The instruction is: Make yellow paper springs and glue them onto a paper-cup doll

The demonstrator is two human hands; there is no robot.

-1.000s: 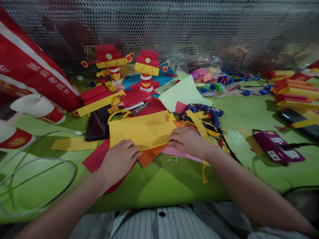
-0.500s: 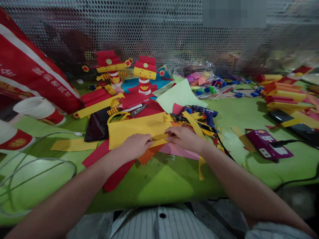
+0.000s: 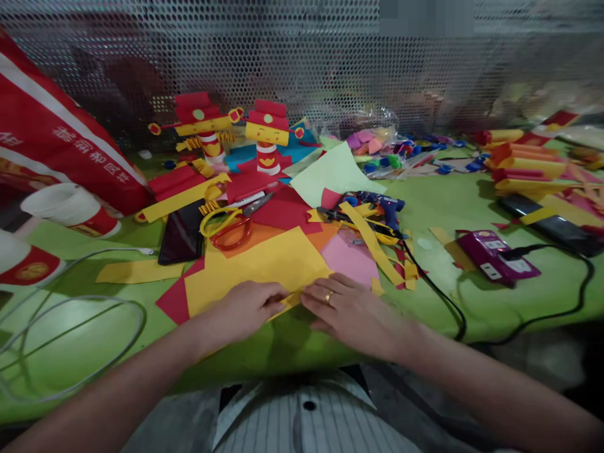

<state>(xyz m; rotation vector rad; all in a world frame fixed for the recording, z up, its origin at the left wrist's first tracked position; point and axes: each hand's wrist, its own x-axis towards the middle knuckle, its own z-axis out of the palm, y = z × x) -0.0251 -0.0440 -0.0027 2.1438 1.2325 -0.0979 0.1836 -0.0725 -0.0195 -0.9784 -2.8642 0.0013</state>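
Observation:
A sheet of yellow paper [image 3: 255,267] lies slanted near the table's front edge, its near edge turned up into a narrow fold. My left hand [image 3: 248,308] is closed on that fold, thumb and fingers pinching it. Close beside it, my right hand [image 3: 352,314], with a ring on one finger, grips the fold's right end, fingertips over the paper and thumb low. Under and behind the sheet are orange paper [image 3: 250,238], pink paper [image 3: 352,258] and red paper [image 3: 177,292]. Red-handled scissors [image 3: 232,234] and yellow-handled scissors [image 3: 219,221] lie just beyond it.
Two paper figures with red hats [image 3: 268,135] stand at the back. On the left are a phone [image 3: 182,233], paper cups [image 3: 70,207] and a white cable [image 3: 136,314]. A blue glue gun [image 3: 384,204], yellow strips [image 3: 372,242] and a purple power strip [image 3: 497,258] lie to the right.
Both hands have drawn the yellow paper toward me, nearer the table's front edge. The red-handled scissors and more orange and pink paper now show behind it. My right hand lies flatter.

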